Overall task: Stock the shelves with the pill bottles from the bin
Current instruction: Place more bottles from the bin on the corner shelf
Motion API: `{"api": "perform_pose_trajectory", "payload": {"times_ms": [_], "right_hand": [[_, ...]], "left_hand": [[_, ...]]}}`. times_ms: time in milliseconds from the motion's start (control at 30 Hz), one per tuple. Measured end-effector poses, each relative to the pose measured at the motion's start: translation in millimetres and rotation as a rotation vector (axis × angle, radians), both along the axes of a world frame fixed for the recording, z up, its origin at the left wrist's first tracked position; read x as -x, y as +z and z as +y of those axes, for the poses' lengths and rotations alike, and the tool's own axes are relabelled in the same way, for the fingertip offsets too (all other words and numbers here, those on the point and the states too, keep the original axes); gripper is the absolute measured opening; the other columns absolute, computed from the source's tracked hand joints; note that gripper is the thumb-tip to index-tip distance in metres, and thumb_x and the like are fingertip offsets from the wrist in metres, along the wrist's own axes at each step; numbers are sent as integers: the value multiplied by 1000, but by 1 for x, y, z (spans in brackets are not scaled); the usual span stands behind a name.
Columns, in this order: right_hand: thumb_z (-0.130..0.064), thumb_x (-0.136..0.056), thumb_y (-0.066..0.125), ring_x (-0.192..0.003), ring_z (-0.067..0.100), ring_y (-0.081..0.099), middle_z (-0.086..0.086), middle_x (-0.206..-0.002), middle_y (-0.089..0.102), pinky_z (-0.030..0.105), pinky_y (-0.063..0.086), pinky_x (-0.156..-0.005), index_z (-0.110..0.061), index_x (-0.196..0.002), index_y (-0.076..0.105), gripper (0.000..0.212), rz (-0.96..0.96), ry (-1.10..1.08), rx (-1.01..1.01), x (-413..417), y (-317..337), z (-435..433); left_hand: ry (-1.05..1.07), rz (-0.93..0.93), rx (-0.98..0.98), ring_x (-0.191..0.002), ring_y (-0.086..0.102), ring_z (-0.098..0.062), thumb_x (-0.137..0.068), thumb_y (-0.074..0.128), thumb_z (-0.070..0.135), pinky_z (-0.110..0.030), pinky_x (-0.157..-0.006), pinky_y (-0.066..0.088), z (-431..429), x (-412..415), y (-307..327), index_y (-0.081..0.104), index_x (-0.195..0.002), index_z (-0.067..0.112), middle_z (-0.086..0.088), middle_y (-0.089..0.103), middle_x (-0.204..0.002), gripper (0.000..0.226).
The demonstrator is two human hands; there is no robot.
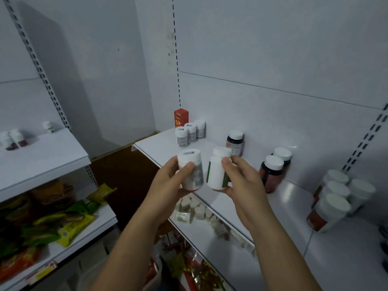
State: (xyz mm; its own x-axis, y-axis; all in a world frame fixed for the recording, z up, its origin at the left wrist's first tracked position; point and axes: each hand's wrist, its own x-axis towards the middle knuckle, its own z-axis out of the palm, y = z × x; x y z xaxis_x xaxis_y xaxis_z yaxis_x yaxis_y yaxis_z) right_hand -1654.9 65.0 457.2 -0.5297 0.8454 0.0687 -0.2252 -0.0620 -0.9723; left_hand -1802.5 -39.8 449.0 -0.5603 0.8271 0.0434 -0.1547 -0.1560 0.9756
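Observation:
My left hand (168,181) grips a white pill bottle with a grey label (191,169), held upright above the front edge of the white shelf (231,206). My right hand (241,181) grips a white bottle with a green label (217,169) right beside it. Both bottles hang in the air, close together but apart. On the shelf behind stand three small white bottles (190,133), a dark bottle with a white cap (235,142), two red-brown bottles (273,171) and several larger white-capped bottles (336,198) at the right. The bin is out of view.
A red carton (181,118) stands in the shelf's back corner. The left shelf unit (42,156) carries a few small bottles (12,139); its lower shelf holds green and yellow packets (69,219). More packaged goods lie on the lower shelf (199,211) beneath my hands.

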Motion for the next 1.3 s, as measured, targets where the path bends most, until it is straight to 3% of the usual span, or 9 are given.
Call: {"api": "perform_pose_trajectory", "payload": {"times_ms": [133,200,300,633,733,800,933,1067,1300], "right_hand": [[-34,-101,66,-103,9,73,-10,-112,76,49,63,-89,-28,-128,70,28,-26,-49,-5,9,-8,19],[-34,-101,66,-104,11,73,-10,-112,76,50,63,-89,-29,-128,70,28,-38,-70,-5,16,-11,28],[-32,-100,67,-98,8,73,-8,-107,76,46,65,-85,-29,-125,70,25,-38,-108,-1,27,-16,42],[-43,-92,69,-108,21,71,2,-116,74,53,64,-85,-28,-126,71,37,-149,-212,-16,94,-24,86],[-36,-98,70,-104,16,72,-1,-113,75,53,63,-87,-28,-126,71,30,-139,-230,-7,107,-26,96],[-31,-100,68,-101,12,73,-4,-110,76,52,63,-87,-26,-127,71,27,-141,-249,5,115,-26,101],[-31,-100,69,-101,13,74,-4,-109,76,53,63,-87,-26,-126,70,27,-155,-252,-14,125,-25,106],[-32,-98,70,-101,13,73,-4,-110,76,51,64,-86,-26,-127,69,29,-149,-263,-12,128,-23,109],[-44,-89,72,-105,14,73,-5,-113,75,54,63,-87,-29,-126,70,40,-144,-237,-15,122,-23,108]], "left_hand": [[145,354,123,-123,64,-15,-96,73,41,-40,-100,57,34,20,-12,58,-138,34,14,65,-135,46],[217,495,173,-119,62,-11,-96,75,37,-30,-96,52,63,37,-24,58,-137,28,13,65,-134,46],[228,618,262,-116,62,-13,-93,78,34,-32,-98,50,116,68,-48,61,-135,23,7,67,-132,46],[190,516,266,-92,74,-19,-85,81,31,-29,-74,55,250,129,-87,74,-105,17,1,78,-99,26],[214,408,199,-92,73,-18,-86,80,21,-30,-77,57,260,127,-82,72,-106,15,0,77,-99,22],[183,333,139,-93,72,-18,-80,79,32,-33,-81,57,262,125,-79,70,-106,16,0,76,-100,32],[111,217,82,-99,71,-19,-57,62,65,-37,-91,57,262,124,-74,65,-120,15,-2,75,-110,81],[83,199,86,-101,71,-20,-59,58,69,-48,-98,58,264,125,-73,64,-119,20,2,74,-108,77],[59,158,153,-115,65,-20,-65,65,59,-44,-105,54,266,123,-74,45,-149,20,3,64,-131,95]]}}
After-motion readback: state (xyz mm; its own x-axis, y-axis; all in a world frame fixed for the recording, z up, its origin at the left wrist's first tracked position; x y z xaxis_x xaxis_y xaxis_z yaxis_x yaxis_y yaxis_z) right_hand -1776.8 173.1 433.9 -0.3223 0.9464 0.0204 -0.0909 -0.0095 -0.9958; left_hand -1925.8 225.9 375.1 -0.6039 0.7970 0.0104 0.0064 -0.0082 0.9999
